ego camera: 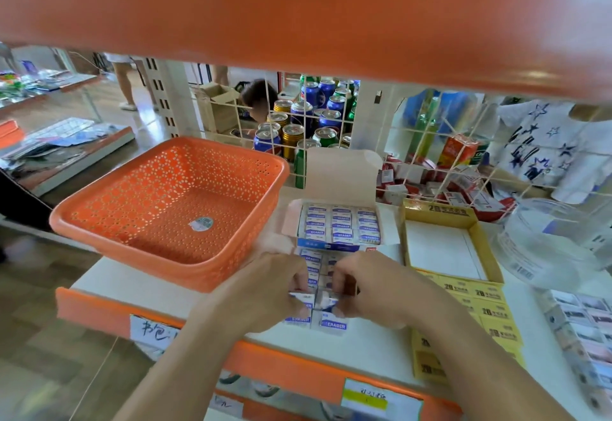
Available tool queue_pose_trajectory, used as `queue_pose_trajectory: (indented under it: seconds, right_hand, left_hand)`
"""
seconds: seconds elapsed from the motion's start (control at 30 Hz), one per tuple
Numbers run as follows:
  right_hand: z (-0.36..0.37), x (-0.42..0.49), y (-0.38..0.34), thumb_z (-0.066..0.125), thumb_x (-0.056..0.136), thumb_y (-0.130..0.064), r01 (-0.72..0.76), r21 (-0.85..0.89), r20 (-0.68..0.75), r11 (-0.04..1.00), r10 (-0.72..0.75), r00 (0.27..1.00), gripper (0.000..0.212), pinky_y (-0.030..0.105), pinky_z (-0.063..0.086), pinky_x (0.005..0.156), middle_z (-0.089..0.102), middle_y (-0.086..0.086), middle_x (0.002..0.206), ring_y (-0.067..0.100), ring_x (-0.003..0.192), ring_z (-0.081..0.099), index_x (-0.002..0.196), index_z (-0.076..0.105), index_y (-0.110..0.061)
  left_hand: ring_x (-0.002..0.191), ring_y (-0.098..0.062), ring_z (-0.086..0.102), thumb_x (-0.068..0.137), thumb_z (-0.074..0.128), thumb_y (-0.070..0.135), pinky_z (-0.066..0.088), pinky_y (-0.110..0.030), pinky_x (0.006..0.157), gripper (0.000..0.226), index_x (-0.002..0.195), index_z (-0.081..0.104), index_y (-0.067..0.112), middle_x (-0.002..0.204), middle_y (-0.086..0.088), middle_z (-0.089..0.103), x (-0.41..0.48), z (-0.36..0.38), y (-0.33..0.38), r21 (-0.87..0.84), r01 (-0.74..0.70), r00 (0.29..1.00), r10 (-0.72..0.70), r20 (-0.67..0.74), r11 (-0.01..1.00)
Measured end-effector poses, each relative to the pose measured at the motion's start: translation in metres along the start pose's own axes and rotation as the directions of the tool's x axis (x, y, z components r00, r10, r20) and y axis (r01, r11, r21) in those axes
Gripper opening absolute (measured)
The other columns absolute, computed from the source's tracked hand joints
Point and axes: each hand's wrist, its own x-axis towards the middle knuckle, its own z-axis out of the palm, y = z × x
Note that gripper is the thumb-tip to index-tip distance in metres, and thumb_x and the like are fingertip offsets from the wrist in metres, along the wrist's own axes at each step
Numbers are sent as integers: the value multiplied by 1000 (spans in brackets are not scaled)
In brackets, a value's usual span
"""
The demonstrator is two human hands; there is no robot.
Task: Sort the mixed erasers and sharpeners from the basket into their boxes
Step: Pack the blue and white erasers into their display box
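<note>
An orange perforated basket (139, 218) stands on the white shelf at the left, with only a round sticker inside. To its right an open blue box (339, 225) is packed with white-and-blue erasers. In front of it lies a block of several loose erasers (326, 321) labelled ERASER. My left hand (265, 291) and my right hand (371, 288) both pinch erasers at the top of this block, fingertips almost touching. An open yellow box (443, 248) at the right shows a bare white bottom.
Yellow packs (490, 311) lie in a row in front of the yellow box. A clear plastic tub (546, 245) and small boxed items (583, 328) sit at the right. A wire grid (414, 142) backs the shelf, with cans behind. An orange shelf edge (298, 6) hangs overhead.
</note>
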Motion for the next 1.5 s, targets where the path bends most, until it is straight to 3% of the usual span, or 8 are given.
queue_pose_trajectory:
  seconds: [0.33,0.47,0.57,0.73,1.03,1.17,1.3,1.5]
  right_hand:
    - [-7,-10,17,63,88,-28,-42,65,-230,997,56,972,5,17,44,68,57,-10,94,4,83,53,92,62,-25]
    - [-21,-2,31,61,91,-27,-105,108,-376,989,138,916,4,16,36,56,58,-11,82,6,71,53,90,62,-23]
    - [-29,8,42,57,94,-23,-194,61,-445,979,200,873,11,17,35,60,59,-8,90,7,76,51,102,63,-21]
    - [-24,21,47,52,96,-21,-227,-27,-363,974,202,910,21,24,43,79,61,0,112,12,90,52,112,65,-17]
    - [-20,30,45,52,97,-18,-155,2,-371,988,145,917,21,15,33,64,57,-2,104,7,84,46,110,68,-14]
    - [-20,31,48,51,97,-20,-165,-7,-351,986,152,924,24,21,33,76,56,-3,109,9,87,45,113,69,-15]
    - [-23,32,48,50,98,-18,-188,-45,-317,981,164,934,26,24,40,84,55,2,121,17,102,53,117,67,-17]
    - [-25,32,52,56,94,-15,-187,11,-381,982,177,908,16,22,40,80,64,-1,108,12,93,54,104,69,-15]
  left_hand:
    - [74,1,55,84,73,25,37,-12,60,13,87,61,28,84,15,57,4,1,0,-19,-48,999,48,13,999]
    - [73,0,57,84,72,24,38,-11,59,13,86,59,29,83,15,58,4,-2,2,-35,-46,999,46,11,998]
    - [73,-1,59,85,71,23,40,-11,58,12,88,60,28,83,15,60,4,-3,3,-39,-50,999,50,5,998]
    - [74,-1,58,85,71,23,40,-12,60,14,85,59,29,83,14,59,4,0,1,-41,-61,998,62,1,997]
    - [69,2,53,82,74,24,38,-9,62,21,75,56,31,81,12,56,11,1,4,-22,-137,987,135,-87,990]
    - [60,6,51,82,74,22,37,-8,57,18,74,58,27,73,10,58,15,-1,8,-54,-191,972,181,-150,980]
    - [65,0,55,83,73,24,45,-13,60,14,80,60,26,75,11,59,23,-4,12,-80,-224,962,207,-179,971]
    - [62,-2,58,83,72,26,45,-13,58,11,82,62,25,71,9,62,38,-7,20,-60,-259,945,240,-222,964]
